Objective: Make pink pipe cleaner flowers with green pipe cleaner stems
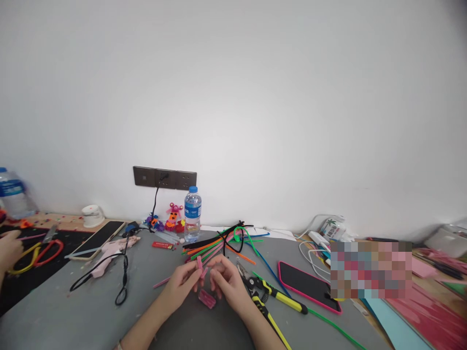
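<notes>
The left hand (182,284) pinches a pink fuzzy strip (200,263) between thumb and fingers, at the center of the dial; the right hand (228,284) has its fingers drawn narrow close beside it, though I cannot tell whether they grip it. The strip looks featherlight, soft outside and probably bendable, unlikely to slip or break; a fingertip pinch near a bend seems the surest hold. At six o'clock, just below the fingers, lies a small pink bundle (207,299). The grey mat (73,316) beneath looks flat. Colored fuzzy sticks (211,245) spread at twelve, a water bottle (192,214) stands near eleven, pliers (286,299) lie toward four and a phone (310,287) at three. A plain white wall (255,121) rises behind, with dark sockets (165,178) toward eleven.
</notes>
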Demonstrator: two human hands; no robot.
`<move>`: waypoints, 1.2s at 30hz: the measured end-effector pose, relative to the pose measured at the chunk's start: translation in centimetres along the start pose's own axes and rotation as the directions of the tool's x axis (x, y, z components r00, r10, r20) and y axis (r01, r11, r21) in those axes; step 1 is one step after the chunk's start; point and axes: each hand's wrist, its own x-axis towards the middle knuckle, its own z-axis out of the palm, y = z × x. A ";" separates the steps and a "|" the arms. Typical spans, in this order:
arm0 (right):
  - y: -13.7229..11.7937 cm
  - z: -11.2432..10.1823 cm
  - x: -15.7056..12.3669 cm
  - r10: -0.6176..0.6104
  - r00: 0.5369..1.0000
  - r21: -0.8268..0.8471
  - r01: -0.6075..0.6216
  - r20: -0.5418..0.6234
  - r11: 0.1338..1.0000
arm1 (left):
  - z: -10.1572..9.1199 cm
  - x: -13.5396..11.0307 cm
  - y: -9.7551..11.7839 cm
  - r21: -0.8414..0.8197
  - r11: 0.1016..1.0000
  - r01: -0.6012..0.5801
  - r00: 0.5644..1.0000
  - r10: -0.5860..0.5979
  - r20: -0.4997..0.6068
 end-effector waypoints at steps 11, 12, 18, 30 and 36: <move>-0.9 0.2 0.1 -0.166 0.985 -0.199 0.155 -0.039 0.968 | 0.2 0.0 -0.2 -0.051 0.998 0.040 0.998 -0.037 0.051; -1.0 0.1 0.1 -0.156 0.987 -0.186 0.148 -0.029 0.971 | 0.2 0.0 -0.2 -0.058 0.997 0.047 0.997 -0.044 0.056; -1.1 0.1 0.0 -0.134 0.990 -0.103 0.138 0.046 0.985 | 0.2 -0.2 0.4 -0.016 0.998 0.055 0.995 -0.054 0.081; -0.9 -0.4 -0.2 0.008 0.993 -0.013 -0.007 0.119 1.000 | 0.1 -0.2 -0.4 0.041 0.999 0.033 0.985 -0.040 0.167; -1.0 -0.2 -0.2 0.042 0.987 0.073 -0.054 0.157 0.996 | 0.1 -0.2 -0.3 0.066 0.997 0.033 0.978 -0.045 0.202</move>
